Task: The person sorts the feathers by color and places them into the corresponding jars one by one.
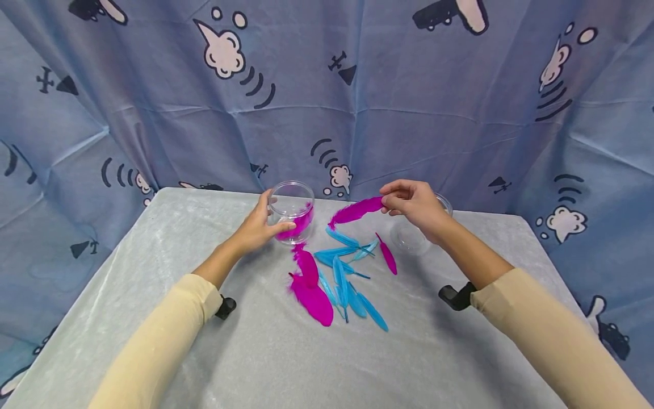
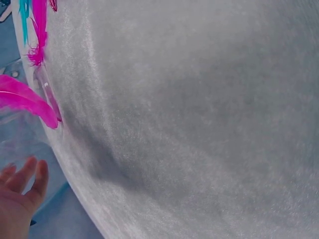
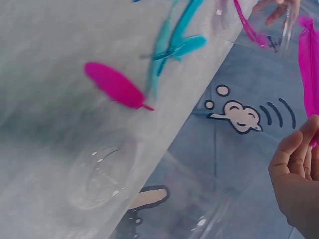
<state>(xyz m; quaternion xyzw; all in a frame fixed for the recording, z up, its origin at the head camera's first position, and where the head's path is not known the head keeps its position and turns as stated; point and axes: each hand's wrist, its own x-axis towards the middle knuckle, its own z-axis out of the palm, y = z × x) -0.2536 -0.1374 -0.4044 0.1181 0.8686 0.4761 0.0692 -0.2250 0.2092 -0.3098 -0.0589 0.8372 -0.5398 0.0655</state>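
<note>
Right hand (image 1: 416,209) is pinching magenta feather (image 1: 356,211) by one end, midair, right of clear plastic jar (image 1: 287,203) left hand (image 1: 257,228) is gripping. Likely handling light, soft, bendy; best pinching along shaft.

Pinched: a long, soft magenta feather (image 3: 310,69), its end in the right hand (image 3: 299,181).
Loose: a slim oval magenta feather (image 3: 114,85), flat on the pale grey cloth-covered table (image 3: 45,35).
Crossed: blue feathers (image 3: 192,46), left of the loose one.
Right: a clear round plastic tub (image 3: 107,172).
Left: a second clear plastic tub (image 3: 287,32), the left hand (image 3: 281,9) at it, magenta plume (image 3: 257,38) inside.
Far: a blue fabric curtain (image 3: 259,159), cartoon-printed.
</note>
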